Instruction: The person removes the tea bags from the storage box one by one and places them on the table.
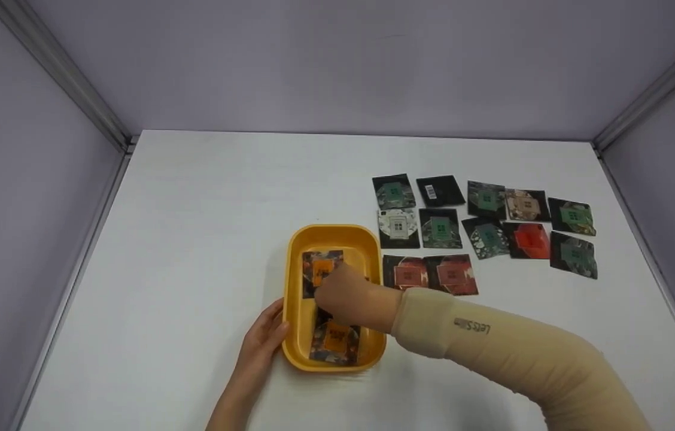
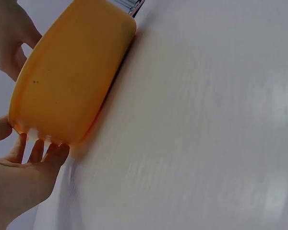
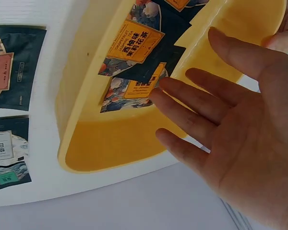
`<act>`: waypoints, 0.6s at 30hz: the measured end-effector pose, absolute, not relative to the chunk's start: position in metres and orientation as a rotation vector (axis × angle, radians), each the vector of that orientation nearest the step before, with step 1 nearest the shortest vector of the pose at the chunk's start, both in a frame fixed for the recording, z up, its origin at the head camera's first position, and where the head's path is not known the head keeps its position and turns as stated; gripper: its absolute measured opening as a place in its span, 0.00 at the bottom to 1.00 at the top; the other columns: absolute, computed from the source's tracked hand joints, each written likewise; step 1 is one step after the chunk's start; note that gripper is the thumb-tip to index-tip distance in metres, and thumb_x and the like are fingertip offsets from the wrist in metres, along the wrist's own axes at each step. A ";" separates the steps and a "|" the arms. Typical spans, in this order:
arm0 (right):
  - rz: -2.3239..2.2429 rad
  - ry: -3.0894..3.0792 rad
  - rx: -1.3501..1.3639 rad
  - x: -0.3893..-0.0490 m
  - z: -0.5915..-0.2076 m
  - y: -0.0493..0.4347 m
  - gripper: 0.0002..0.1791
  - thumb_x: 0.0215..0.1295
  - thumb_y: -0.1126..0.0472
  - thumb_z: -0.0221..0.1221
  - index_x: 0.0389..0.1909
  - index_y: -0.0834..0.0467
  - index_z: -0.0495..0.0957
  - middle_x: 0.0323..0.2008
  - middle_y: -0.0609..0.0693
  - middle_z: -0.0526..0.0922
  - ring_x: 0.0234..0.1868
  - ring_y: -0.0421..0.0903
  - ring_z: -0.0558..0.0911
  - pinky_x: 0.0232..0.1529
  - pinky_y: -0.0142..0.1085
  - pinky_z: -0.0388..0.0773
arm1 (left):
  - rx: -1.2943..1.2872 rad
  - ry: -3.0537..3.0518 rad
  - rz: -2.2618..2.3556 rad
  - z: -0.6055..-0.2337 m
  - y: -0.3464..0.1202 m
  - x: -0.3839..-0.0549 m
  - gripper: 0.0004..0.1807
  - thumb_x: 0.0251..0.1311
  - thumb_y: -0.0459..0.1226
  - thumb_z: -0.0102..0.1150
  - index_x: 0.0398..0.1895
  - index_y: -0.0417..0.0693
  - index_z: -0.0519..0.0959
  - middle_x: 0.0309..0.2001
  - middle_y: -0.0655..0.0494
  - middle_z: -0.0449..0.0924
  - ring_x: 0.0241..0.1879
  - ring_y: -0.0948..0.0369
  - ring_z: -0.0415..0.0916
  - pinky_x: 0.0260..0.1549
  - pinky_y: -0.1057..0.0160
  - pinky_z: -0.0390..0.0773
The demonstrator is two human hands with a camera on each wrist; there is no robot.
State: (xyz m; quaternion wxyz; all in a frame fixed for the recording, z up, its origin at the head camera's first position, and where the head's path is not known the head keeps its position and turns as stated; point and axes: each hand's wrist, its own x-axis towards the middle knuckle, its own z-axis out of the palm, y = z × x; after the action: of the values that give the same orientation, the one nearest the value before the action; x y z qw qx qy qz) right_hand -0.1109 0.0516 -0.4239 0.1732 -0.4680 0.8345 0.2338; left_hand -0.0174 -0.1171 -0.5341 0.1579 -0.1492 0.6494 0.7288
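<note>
A yellow plastic tray (image 1: 292, 350) holds dark tea sachets with orange labels, among them an upper sachet (image 1: 309, 286) and a lower sachet (image 1: 336, 353). In the right wrist view, a grapefruit jasmine tea sachet (image 3: 137, 43) overlaps another sachet (image 3: 120, 96). My right hand (image 1: 346, 296) is over the tray; up close the right hand (image 3: 240, 110) has its fingers spread, with nothing between them. My left hand (image 1: 262, 335) rests against the tray's left side. In the left wrist view, the left hand (image 2: 26, 177) touches the outer wall with its fingertips.
Several tea sachets lie in rows right of the tray, including two red-labelled sachets (image 1: 452, 275), a white one (image 1: 398, 228), a red one (image 1: 530, 240) and a face-down sachet with a barcode (image 1: 442, 191). Grey panels (image 1: 337, 66) enclose the white table (image 1: 194, 209).
</note>
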 end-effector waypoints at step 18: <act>1.105 2.235 -1.092 -0.104 -0.453 0.020 0.23 0.62 0.54 0.68 0.58 0.52 0.79 0.47 0.48 0.86 0.46 0.45 0.84 0.53 0.45 0.81 | -0.359 1.855 2.121 -0.537 -0.118 -0.016 0.33 0.71 0.44 0.56 0.74 0.43 0.61 0.74 0.47 0.59 0.74 0.54 0.53 0.72 0.53 0.55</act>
State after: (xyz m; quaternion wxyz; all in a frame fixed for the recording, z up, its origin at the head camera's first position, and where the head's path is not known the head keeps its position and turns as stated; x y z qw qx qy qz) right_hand -0.1035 0.0198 -0.4526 0.2083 -0.3925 0.8031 0.3969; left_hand -0.0164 -0.1182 -0.5374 0.1497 -0.1248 0.6457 0.7383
